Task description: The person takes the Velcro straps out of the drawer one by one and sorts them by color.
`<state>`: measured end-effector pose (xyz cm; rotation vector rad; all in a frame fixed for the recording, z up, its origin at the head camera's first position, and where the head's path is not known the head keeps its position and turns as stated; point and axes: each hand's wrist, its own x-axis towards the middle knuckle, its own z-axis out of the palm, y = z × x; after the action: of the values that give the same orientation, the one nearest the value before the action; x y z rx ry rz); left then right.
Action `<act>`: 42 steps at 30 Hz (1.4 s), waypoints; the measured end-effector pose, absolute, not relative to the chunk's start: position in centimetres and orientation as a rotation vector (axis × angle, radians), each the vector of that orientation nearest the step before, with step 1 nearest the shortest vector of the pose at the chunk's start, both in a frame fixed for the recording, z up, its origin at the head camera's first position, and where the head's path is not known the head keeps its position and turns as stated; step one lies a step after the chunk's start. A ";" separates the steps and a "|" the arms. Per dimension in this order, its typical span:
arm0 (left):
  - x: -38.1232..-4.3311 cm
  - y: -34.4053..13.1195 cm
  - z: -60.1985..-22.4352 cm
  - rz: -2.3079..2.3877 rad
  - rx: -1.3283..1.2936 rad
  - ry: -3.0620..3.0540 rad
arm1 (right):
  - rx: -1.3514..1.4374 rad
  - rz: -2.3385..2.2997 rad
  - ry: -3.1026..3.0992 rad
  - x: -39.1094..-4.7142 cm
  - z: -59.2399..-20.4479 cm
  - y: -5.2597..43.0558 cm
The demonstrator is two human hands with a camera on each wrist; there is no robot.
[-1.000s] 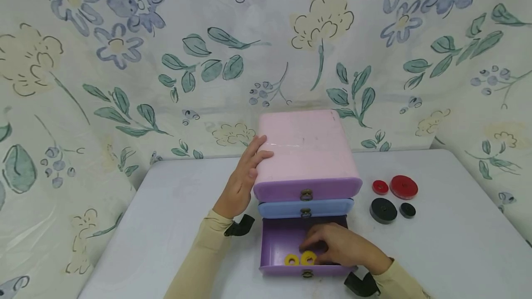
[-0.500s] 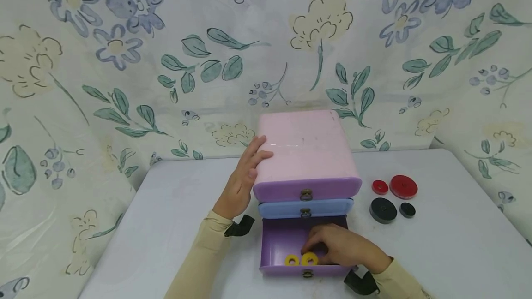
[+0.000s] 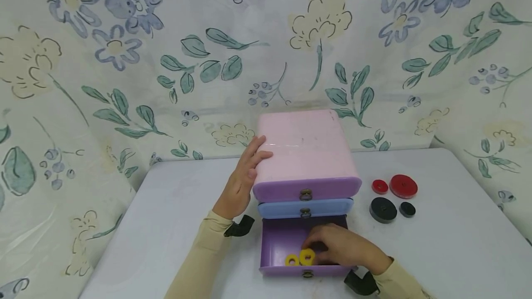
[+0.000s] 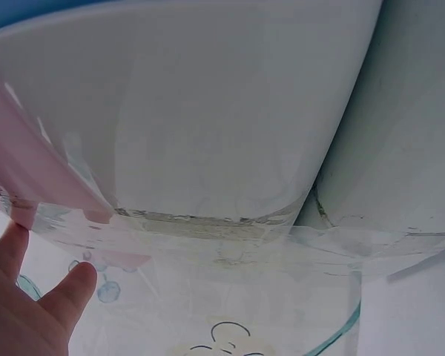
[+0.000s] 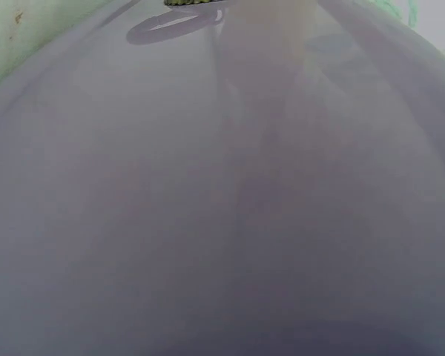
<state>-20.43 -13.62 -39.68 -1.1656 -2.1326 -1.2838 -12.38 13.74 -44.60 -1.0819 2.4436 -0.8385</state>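
A small pink chest of drawers [image 3: 305,146] stands on the table, its bottom purple drawer [image 3: 276,239] pulled out. My left hand [image 3: 238,181] rests with extended fingers against the chest's left side and top edge; the left wrist view shows its fingers [image 4: 74,293] beside the pink and white side. Inside the drawer, my right hand [image 3: 341,246] has its fingers and thumb bent around a larger yellow ring [image 3: 307,251], which it pinches at the edge. A smaller yellow ring [image 3: 288,260] lies to its left on the drawer floor. Only the purple drawer front [image 5: 230,185] fills the right wrist view.
Right of the chest lie a small red disc [image 3: 380,187], a larger red disc [image 3: 403,186], a large black disc [image 3: 383,210] and a small black disc [image 3: 407,209]. Above the open drawer is a blue drawer [image 3: 324,208]. A floral sheet [image 3: 274,59] hangs behind the table.
The larger yellow ring shifts slightly among my right fingers, first right, then back left and a little up. My left hand and the chest have stayed put.
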 end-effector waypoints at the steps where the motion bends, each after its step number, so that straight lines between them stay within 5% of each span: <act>1: -20.4 -13.6 -39.7 -1.282 -1.167 -2.131 | -1.079 -0.834 2.457 -12.4 -44.6 13.8; 42: -20.5 -13.8 -39.8 -1.275 -1.188 -2.111 | -0.763 -0.964 2.700 -9.3 -41.0 19.1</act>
<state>-20.51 -13.78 -39.75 -1.1877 -2.1106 -1.2750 -9.35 19.14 -41.01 -0.7630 2.7002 -0.9642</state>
